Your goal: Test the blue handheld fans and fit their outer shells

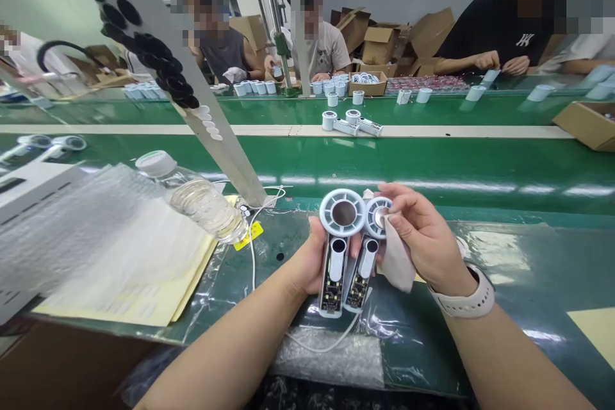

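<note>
The person's left hand was closed around the left device just below its round head, the thumb along the side and fingertips showing between it and the right device. Both leaned side by side above the near edge of the worktable, ring heads up and handles toward that edge, circuit boards exposed. The right hand pinched a white cloth between thumb and fingers at the right device's head; the cloth hung below the fingers. A pale watch circled the right wrist.

Toward the table's left edge, a clear bottle with a white cap lay on its side beside translucent sheets over yellow paper. A yellow label lay near its base. A white cable ran down the table, and clear bubble wrap lay at the near edge. A metal post bearing black and white discs rose from the far edge. Beyond, two more devices lay on a pale strip, with people working behind.
</note>
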A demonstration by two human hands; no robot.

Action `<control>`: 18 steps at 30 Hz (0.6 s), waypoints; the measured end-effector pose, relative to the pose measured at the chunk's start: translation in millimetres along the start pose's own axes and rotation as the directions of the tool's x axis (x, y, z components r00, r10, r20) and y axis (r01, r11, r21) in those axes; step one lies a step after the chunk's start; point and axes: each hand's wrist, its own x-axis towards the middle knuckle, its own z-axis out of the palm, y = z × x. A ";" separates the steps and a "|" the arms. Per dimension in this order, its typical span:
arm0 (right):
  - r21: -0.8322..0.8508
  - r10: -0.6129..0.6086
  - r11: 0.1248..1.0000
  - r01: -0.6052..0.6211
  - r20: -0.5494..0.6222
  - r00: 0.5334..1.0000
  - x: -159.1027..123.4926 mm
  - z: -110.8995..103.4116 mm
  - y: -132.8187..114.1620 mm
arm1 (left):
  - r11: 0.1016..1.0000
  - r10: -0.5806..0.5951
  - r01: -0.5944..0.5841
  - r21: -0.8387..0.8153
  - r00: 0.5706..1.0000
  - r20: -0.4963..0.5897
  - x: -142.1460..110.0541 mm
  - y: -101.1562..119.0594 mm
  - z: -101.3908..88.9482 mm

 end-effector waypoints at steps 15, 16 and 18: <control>0.047 0.196 0.980 -0.194 -0.052 0.979 -2.4 17.5 13.5 | 0.969 0.062 -0.016 0.248 0.982 -0.176 -4.5 -13.3 3.9; 0.006 0.179 0.984 -0.180 -0.069 0.981 -2.3 17.0 12.8 | 0.973 0.061 -0.020 0.229 0.983 -0.172 -4.5 -14.2 3.2; -0.113 0.140 0.982 -0.150 -0.095 0.986 -0.9 12.0 10.6 | 0.980 0.050 -0.017 0.196 0.985 -0.167 -4.3 -14.8 0.8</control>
